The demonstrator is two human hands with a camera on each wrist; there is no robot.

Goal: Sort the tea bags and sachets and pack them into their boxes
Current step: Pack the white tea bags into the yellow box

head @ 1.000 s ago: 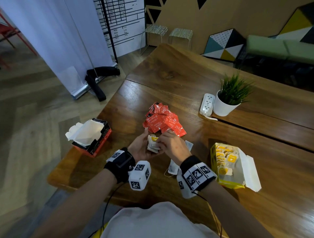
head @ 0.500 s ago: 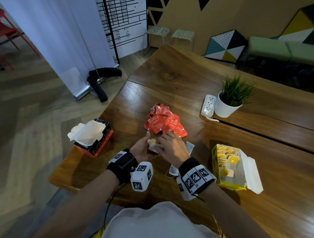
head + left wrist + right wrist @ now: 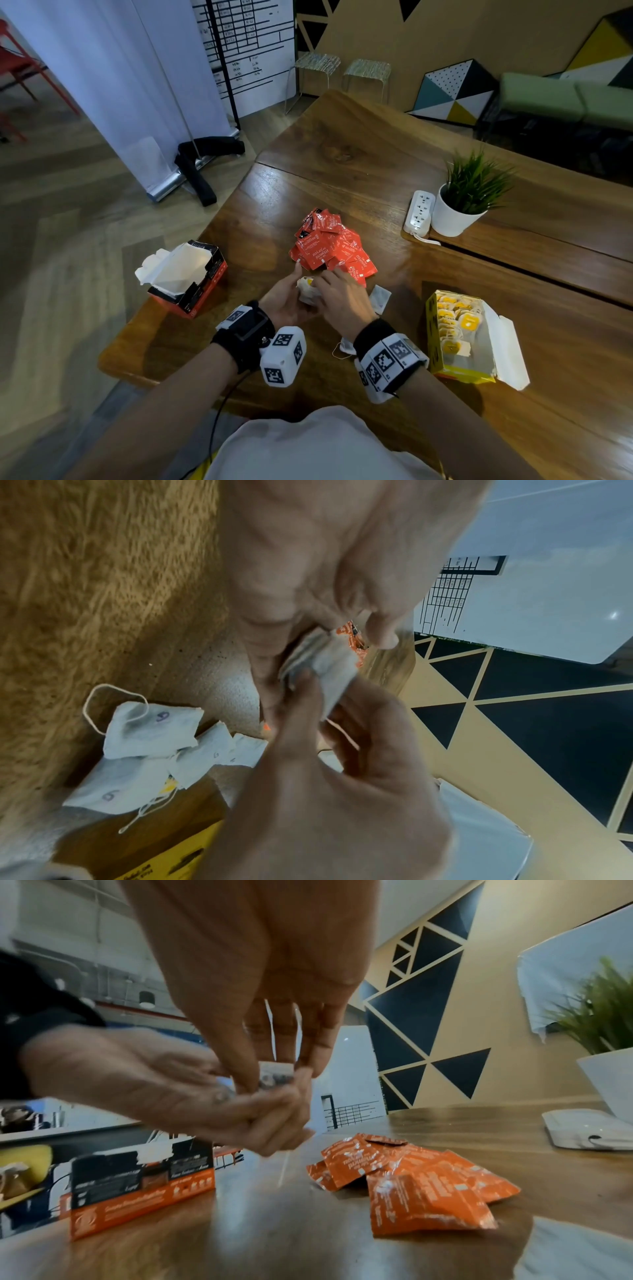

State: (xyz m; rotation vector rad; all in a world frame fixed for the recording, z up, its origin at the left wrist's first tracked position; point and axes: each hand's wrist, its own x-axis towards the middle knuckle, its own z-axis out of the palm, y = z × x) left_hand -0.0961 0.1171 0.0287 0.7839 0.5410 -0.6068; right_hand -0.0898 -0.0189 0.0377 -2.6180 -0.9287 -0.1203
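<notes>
Both hands, left hand [image 3: 286, 303] and right hand [image 3: 344, 301], pinch a stack of tea bags [image 3: 307, 291], squaring it up. Probably next: carry it to the yellow box [image 3: 432, 339] off to the right.

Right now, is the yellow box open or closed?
Open. The yellow box has its white lid folded out to the side, and rows of tea bags show inside.

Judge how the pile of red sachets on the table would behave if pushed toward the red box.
The red sachets look like flat, glossy foil packets lying loosely overlapped, so they would probably slide easily on the wooden table and fan apart. They seem light and slightly crinkled, likely flexing rather than tipping or rolling.
</notes>
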